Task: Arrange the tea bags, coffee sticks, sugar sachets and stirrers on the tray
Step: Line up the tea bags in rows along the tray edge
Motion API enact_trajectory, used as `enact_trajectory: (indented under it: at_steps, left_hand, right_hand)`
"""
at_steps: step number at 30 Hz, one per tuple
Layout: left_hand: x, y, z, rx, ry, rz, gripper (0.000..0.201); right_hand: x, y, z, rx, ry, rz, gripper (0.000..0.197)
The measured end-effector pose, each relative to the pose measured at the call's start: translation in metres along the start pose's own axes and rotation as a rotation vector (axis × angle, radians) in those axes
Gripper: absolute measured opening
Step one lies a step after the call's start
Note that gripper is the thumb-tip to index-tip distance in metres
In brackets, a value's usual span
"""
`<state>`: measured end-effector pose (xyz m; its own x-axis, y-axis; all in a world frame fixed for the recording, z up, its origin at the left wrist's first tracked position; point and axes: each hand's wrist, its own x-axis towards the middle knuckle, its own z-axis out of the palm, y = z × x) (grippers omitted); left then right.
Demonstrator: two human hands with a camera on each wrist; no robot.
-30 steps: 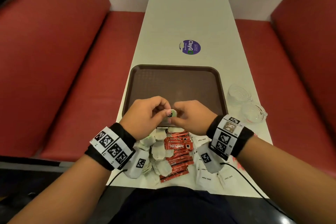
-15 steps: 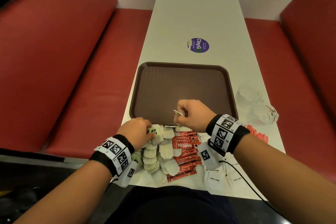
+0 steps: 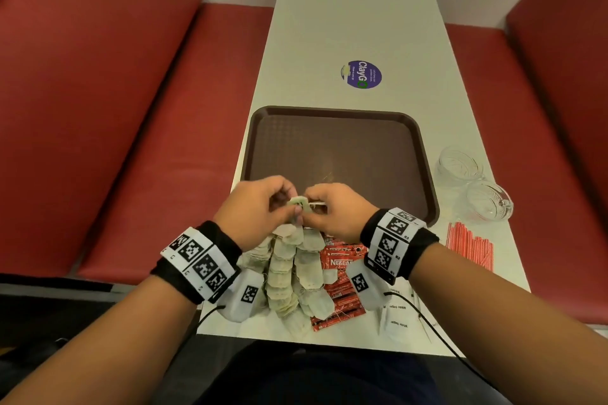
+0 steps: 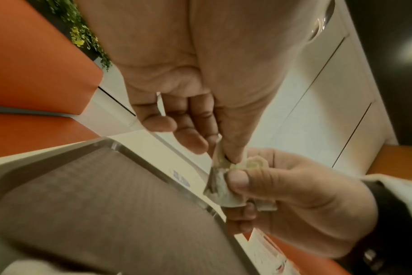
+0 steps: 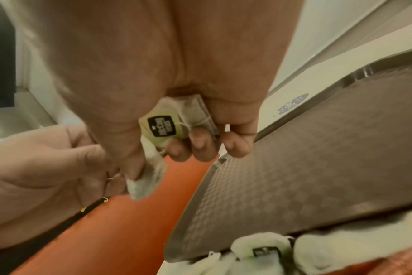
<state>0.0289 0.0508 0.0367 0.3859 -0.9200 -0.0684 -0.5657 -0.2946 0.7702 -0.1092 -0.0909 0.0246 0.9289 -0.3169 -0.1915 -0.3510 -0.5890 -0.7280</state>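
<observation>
Brown plastic tray (image 3: 342, 148) is seen lying on the white table (image 3: 355, 10), its textured floor bare. Both hands are held together over the tray's near edge. A tea bag (image 5: 148, 178) is pinched between the thumb and fingers of the left hand (image 3: 260, 207), and the same bag is gripped from the other side by the right hand (image 3: 339, 210). A second tea bag (image 5: 195, 111) with a pale green paper tag (image 5: 162, 128) is clamped against the right palm by the curled right fingers (image 5: 201, 147). Whether the two bags are joined by their strings cannot be told; the wrist views are blurred at that point.

Just in front of the tray's near edge, a heap of loose tea bags (image 3: 292, 276) is noted on the table, under and behind the hands. Red coffee sticks (image 3: 342, 273) lie touching the heap on its right side. White sugar sachets (image 3: 398, 325) are placed beside the sticks, near the table's front edge and partly hidden by the right wrist. A bundle of red stirrers (image 3: 470, 250) rests on the table right of the tray's near corner. Two clear glass bowls (image 3: 473, 181) stand just right of the tray. A round purple sticker (image 3: 362, 74) is fixed to the table beyond the tray. Red bench seats (image 3: 131, 108) are recorded on both sides of the table.
</observation>
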Motion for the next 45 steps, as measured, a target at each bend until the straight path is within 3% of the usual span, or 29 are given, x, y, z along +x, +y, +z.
enact_trajectory:
  at_steps: [3,5,8,12,16,18,20,22,26,31,35,39,41,45]
  left_hand:
    - [0.009,-0.004,-0.006,-0.130,0.095,0.001,0.019]
    - [0.015,-0.012,-0.007,-0.227,0.066,-0.043,0.026]
    - [0.023,-0.024,-0.007,-0.250,0.035,-0.089,0.014]
    - [0.046,-0.040,-0.019,-0.168,0.158,-0.116,0.006]
    - [0.068,-0.040,-0.021,-0.205,-0.076,-0.159,0.003]
    - [0.073,-0.041,-0.015,-0.252,-0.128,-0.184,0.005]
    - [0.077,-0.046,-0.011,-0.167,-0.129,-0.211,0.007]
    - [0.081,-0.053,-0.006,0.056,-0.165,-0.234,0.014]
    - [0.085,-0.057,0.012,0.422,-0.386,-0.262,0.034]
    - [0.087,-0.056,0.026,0.563,-0.421,-0.247,0.009]
    - [0.090,-0.053,0.018,0.449,-0.377,-0.228,0.010]
    - [0.089,-0.045,0.000,0.096,-0.274,-0.254,0.026]
    - [0.089,-0.040,-0.009,-0.024,-0.238,-0.246,0.024]
    - [0.086,-0.036,-0.025,-0.214,-0.199,-0.205,0.013]
  right_hand:
    - [0.009,-0.001,-0.003,0.051,0.085,0.012,0.026]
    - [0.015,-0.001,-0.006,0.092,0.133,0.034,0.024]
    - [0.022,0.003,-0.008,0.150,0.174,0.063,0.019]
    - [0.029,0.014,-0.005,0.162,0.208,0.133,0.009]
    - [0.042,0.021,0.000,0.220,0.209,0.179,0.017]
    - [0.052,0.024,0.003,0.219,0.226,0.211,0.016]
    - [0.059,0.027,0.006,0.175,0.203,0.234,0.017]
    - [0.061,0.031,0.008,0.078,0.133,0.245,0.018]
    - [0.066,0.038,0.012,-0.095,-0.012,0.283,0.005]
    - [0.070,0.039,0.008,-0.159,-0.104,0.286,0.013]
    - [0.069,0.039,0.006,-0.143,-0.117,0.233,0.034]
    - [0.067,0.035,0.005,-0.068,-0.046,0.125,0.063]
    - [0.067,0.034,0.004,-0.080,-0.004,0.078,0.054]
    - [0.068,0.033,0.000,-0.047,0.100,0.038,0.018]
